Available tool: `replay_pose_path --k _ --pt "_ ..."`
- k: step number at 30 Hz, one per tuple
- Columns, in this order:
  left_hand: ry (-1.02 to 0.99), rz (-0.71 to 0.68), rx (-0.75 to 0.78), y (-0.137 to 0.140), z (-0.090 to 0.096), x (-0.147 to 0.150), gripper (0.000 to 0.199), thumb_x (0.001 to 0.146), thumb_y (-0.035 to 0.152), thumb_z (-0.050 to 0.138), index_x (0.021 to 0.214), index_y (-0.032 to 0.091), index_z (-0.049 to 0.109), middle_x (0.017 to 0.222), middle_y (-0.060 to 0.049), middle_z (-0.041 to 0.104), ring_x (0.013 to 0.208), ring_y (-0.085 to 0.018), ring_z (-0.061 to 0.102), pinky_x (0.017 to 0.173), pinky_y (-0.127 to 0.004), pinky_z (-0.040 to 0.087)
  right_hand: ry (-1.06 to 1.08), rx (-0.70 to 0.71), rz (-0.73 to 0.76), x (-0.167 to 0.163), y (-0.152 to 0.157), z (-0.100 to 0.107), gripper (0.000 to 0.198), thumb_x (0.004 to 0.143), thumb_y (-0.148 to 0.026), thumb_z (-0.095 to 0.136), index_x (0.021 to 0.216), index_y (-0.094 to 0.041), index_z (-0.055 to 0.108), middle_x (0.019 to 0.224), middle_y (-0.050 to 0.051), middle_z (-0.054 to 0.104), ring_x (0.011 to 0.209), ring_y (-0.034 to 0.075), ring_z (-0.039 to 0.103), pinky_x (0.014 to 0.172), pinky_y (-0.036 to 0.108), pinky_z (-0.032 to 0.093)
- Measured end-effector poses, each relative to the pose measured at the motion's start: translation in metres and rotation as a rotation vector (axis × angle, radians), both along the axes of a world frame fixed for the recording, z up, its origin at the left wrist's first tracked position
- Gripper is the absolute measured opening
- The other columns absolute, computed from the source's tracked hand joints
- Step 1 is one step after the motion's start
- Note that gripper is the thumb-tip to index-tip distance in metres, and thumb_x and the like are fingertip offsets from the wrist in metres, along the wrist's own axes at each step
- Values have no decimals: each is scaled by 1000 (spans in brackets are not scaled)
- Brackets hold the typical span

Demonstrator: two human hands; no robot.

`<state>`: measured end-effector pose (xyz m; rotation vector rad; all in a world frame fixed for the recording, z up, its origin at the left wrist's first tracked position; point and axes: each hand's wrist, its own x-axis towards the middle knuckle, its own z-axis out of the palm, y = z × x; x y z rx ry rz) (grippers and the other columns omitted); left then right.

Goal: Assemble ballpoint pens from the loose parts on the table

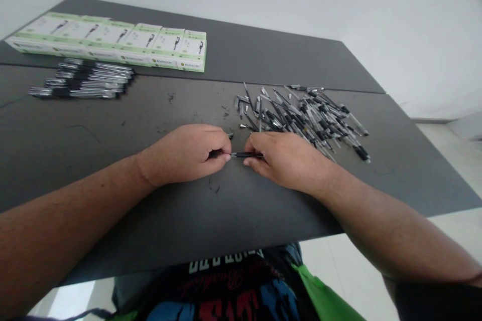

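Note:
Between my two hands, above the grey table, lies a black-gripped pen (246, 154) held level, its silvery pointed tip facing left. My right hand (288, 158) is closed around the pen's body, with the far end hidden in the palm. At the tip, the thumb and forefinger of my left hand (192, 153) are pinched together; whether a small part sits inside them is hidden. Just beyond my right hand spreads a loose heap of pen parts (312, 118), with clear barrels, black grips, caps and small metal tips.
At the back left a row of green-and-white boxes (165, 45) stands on the table (244, 210). In front of them lies a neat stack of pens (90, 80). Dark scraps (171, 96) are scattered mid-table. The near table edge runs close to my body.

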<state>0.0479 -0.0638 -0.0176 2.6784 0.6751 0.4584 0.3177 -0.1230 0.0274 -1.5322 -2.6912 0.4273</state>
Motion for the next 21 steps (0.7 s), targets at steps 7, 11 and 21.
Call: replay_pose_path --k 7,11,21 --pt "11 7 -11 0 -1 0 16 106 27 62 98 24 75 94 -3 79 87 -22 73 83 -35 49 10 -11 54 1 0 -4 26 123 -33 61 126 -18 82 120 13 89 115 30 83 97 39 55" --pt "16 3 -7 0 -1 0 17 107 27 61 99 24 75 94 -3 79 88 -22 73 84 -35 49 73 0 11 3 -1 -4 21 114 -31 76 131 -19 79 120 10 89 112 30 84 94 38 56" --pt "20 5 -7 0 -1 -1 17 107 27 61 99 24 75 96 -3 80 89 -22 73 85 -35 49 18 -16 38 1 0 -3 23 120 -34 67 129 -19 82 121 12 89 116 31 83 97 39 56"
